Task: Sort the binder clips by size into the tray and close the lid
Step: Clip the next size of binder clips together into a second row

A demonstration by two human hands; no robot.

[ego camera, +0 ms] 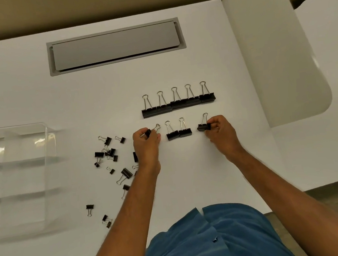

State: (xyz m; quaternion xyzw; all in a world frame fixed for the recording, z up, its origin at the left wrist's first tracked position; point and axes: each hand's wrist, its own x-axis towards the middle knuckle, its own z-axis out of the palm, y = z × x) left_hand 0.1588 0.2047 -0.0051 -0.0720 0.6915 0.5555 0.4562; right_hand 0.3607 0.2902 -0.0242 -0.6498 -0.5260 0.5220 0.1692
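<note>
Several large black binder clips (178, 103) stand in a row on the white table. Below them, two medium clips (178, 133) sit side by side. My left hand (146, 140) grips a medium clip (148, 132) just left of that pair. My right hand (219, 127) holds another medium clip (203, 126) just right of it. A loose pile of several small and medium clips (112, 155) lies to the left of my left arm. The clear plastic tray (47, 154) with compartments rests at the far left, its lid up.
A grey cable hatch (115, 45) is set into the table (96, 94) at the back. A white partition (272, 63) stands on the right. Two stray clips (90, 208) lie near the front edge, by my left forearm.
</note>
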